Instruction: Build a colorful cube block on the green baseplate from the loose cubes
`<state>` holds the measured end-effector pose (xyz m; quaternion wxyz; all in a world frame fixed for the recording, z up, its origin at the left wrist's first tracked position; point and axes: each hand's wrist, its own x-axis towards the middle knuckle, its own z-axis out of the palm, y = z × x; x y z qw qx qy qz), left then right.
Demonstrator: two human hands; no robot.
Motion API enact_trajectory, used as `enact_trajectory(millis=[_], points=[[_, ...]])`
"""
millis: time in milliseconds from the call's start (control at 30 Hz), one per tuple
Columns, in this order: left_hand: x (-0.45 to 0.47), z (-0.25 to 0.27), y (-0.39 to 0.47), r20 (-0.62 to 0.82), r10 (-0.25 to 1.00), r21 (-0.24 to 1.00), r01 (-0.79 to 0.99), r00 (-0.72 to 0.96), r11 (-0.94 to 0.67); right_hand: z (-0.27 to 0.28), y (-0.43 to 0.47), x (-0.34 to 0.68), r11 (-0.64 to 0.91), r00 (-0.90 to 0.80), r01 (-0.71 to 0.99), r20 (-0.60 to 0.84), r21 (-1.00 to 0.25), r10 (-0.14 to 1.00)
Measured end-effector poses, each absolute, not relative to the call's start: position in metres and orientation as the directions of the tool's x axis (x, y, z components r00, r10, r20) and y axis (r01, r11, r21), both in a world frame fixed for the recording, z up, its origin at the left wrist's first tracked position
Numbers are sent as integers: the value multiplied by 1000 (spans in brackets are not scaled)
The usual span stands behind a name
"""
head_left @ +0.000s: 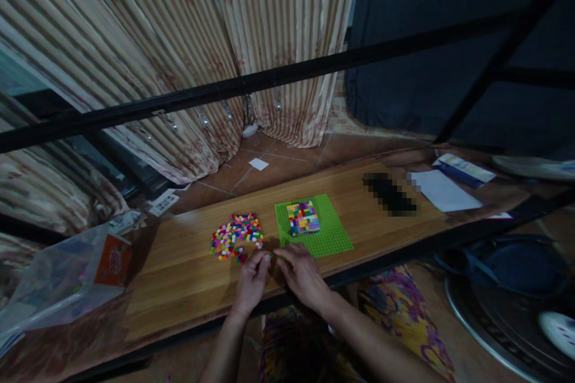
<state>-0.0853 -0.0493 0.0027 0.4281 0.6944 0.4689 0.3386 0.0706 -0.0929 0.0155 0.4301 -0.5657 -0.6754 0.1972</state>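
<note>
My left hand (253,278) is closed in a pinch just in front of a pile of small colourful toy bricks (240,230). Whatever sits between its fingertips is too small to make out. Close beside it, my right hand (302,270) has its fingers bent together, their tips pointing at the left hand's. What they pinch, if anything, does not show clearly. Beyond the right hand lies a green baseplate (335,233), its near left part hidden by that hand. A square block of multicoloured bricks (303,217) stands on the plate.
The wooden board (179,275) carries the bricks and a blurred black object (390,193). White paper (444,190) lies at the right end. A clear plastic box (58,281) stands at the left. A dark metal bar (269,78) crosses in front of the curtains.
</note>
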Motion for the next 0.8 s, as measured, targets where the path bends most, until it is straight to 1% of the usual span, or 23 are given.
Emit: enact_trajectory(millis=[100, 200, 433, 667, 800], points=[[-87, 3, -49, 52, 935, 919, 349, 351, -182, 12, -95, 62, 269, -26, 580, 313, -769, 949], [-88, 3, -48, 54, 930, 922, 340, 363, -186, 10, -93, 60, 256, -6, 553, 304, -793, 953], [-89, 4, -48, 59, 922, 919, 340, 383, -200, 11, -89, 61, 274, 6, 412, 303, -869, 953], [-87, 4, -48, 63, 921, 923, 329, 383, -200, 12, -91, 62, 186, 72, 276, 213, -943, 974], [-86, 5, -49, 62, 930, 912, 359, 363, -201, 11, -90, 77, 133, 160, 236, 174, -963, 972]])
